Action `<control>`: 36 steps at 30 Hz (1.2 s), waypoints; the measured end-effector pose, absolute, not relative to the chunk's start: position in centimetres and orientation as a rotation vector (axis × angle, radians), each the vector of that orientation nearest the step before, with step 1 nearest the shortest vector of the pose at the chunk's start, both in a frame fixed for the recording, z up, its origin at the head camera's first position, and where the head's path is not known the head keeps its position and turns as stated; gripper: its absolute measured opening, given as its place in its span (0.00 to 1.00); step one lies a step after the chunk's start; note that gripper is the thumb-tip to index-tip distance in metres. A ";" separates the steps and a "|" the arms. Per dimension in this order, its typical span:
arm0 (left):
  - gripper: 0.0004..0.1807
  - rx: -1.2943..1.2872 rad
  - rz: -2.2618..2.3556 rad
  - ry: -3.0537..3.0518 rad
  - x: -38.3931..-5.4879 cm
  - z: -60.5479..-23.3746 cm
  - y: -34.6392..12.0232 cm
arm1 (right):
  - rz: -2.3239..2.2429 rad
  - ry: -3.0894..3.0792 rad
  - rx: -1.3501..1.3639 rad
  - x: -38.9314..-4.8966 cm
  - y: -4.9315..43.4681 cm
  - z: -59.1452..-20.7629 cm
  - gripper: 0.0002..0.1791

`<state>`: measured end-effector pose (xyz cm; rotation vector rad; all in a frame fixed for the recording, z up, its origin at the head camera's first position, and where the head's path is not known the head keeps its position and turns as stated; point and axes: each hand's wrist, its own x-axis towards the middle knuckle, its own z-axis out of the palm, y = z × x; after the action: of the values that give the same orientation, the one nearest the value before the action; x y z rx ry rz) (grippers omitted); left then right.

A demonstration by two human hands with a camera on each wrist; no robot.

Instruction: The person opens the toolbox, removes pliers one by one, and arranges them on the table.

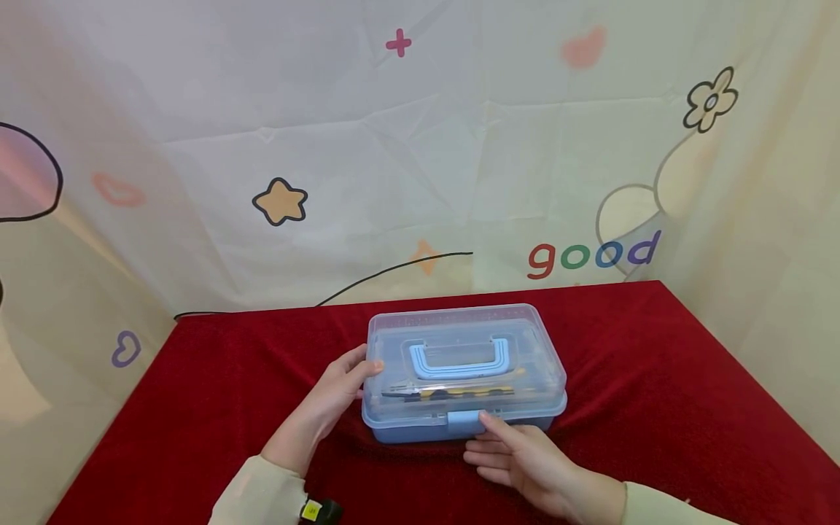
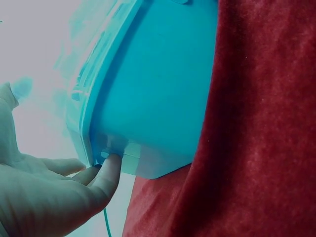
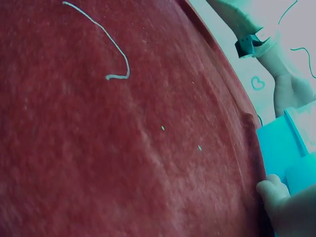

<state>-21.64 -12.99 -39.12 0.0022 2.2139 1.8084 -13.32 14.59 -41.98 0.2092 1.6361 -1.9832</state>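
Note:
A blue plastic storage box [image 1: 400, 433] with a clear lid [image 1: 459, 321] sits closed in the head view. A light-blue handle [image 1: 459, 372] lies flat on the lid, and a latch [image 1: 464, 423] covers the front seam. Through the lid shows a long yellow-and-black thing [image 1: 453, 394]. My left hand [image 1: 340, 379] grips the box's left end, its thumb on the lid; the left wrist view shows its fingertips [image 2: 112, 165] against the side wall. My right hand [image 1: 518, 456] touches the latch's right edge with its thumb, the relaxed fingers below it in front of the box.
Red velvet cloth [image 1: 230, 408] covers the table under the box. A pale printed curtain [image 1: 394, 182] hangs behind and along both sides. In the right wrist view a pale string [image 3: 118, 52] lies on the cloth. The left sleeve [image 1: 262, 496] bears a small black device [image 1: 321, 510].

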 end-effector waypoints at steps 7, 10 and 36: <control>0.33 0.000 1.823 2.204 -21.6 -39.3 -13.1 | -1.984 1.678 0.265 -13.2 14.0 -42.1 0.45; 0.34 -0.007 1.836 2.204 -21.7 -39.4 -13.1 | -1.985 1.695 0.289 -13.2 13.8 -42.1 0.46; 0.38 -0.006 1.879 2.191 -21.9 -39.6 -12.8 | -1.915 1.675 0.156 -13.5 15.0 -40.9 0.33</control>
<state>-21.86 -12.77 -39.64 -0.0059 2.1909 1.8786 -13.46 14.97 -40.90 0.1558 1.6749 -1.9146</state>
